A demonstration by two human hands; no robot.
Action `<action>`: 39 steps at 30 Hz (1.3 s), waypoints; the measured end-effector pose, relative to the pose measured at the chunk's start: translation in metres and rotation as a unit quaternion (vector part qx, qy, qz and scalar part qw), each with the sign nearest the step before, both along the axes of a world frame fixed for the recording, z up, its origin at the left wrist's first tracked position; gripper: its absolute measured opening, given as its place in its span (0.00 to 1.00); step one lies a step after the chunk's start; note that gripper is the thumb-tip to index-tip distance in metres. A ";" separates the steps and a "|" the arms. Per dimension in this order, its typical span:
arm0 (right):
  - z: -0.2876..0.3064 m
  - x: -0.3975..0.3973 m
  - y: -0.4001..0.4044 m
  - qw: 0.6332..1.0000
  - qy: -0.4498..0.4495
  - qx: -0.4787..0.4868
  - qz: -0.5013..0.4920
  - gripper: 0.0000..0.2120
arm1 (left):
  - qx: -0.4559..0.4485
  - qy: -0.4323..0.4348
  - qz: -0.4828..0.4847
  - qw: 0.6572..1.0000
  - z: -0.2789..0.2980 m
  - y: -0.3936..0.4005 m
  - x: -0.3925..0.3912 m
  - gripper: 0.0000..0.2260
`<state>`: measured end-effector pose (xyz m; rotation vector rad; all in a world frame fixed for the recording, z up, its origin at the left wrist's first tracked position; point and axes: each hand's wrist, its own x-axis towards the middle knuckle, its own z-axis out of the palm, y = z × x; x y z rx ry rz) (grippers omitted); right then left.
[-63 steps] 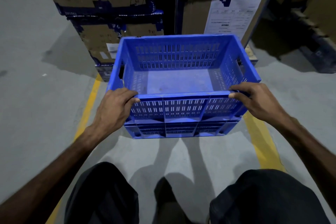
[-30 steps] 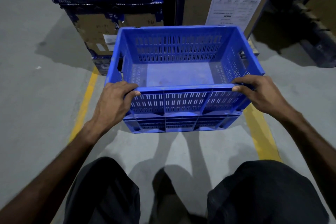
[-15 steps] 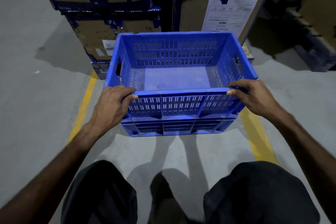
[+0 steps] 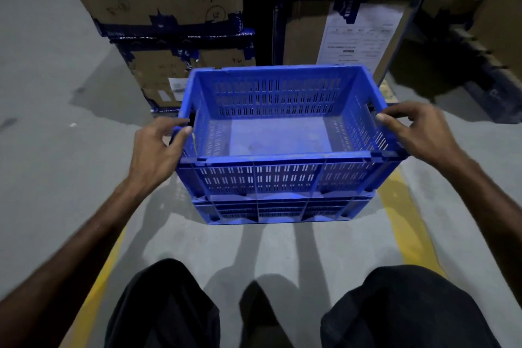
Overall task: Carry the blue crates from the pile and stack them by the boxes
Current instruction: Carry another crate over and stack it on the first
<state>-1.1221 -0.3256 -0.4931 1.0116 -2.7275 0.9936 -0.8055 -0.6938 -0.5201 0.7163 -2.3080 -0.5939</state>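
An empty blue crate with slotted walls sits on top of a second blue crate on the grey floor, right in front of the cardboard boxes. My left hand grips the top crate's left end wall at the handle opening, thumb on the rim. At the opposite end, my right hand holds the right wall, fingers curled over its rim. Only the front wall of the lower crate shows.
Stacked cardboard boxes with blue tape stand behind the crates on the left, and a box with a paper label behind on the right. Yellow floor lines run along both sides. A dark pallet lies far right. My knees fill the bottom edge.
Both hands have left the near front rim of the top crate and moved outward to its left and right end walls. The crates have stayed in place.
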 end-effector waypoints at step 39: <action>-0.022 -0.078 -0.069 0.900 -0.339 0.156 -0.226 0.12 | 0.255 -0.242 0.151 0.924 -0.001 -0.049 -0.088 0.05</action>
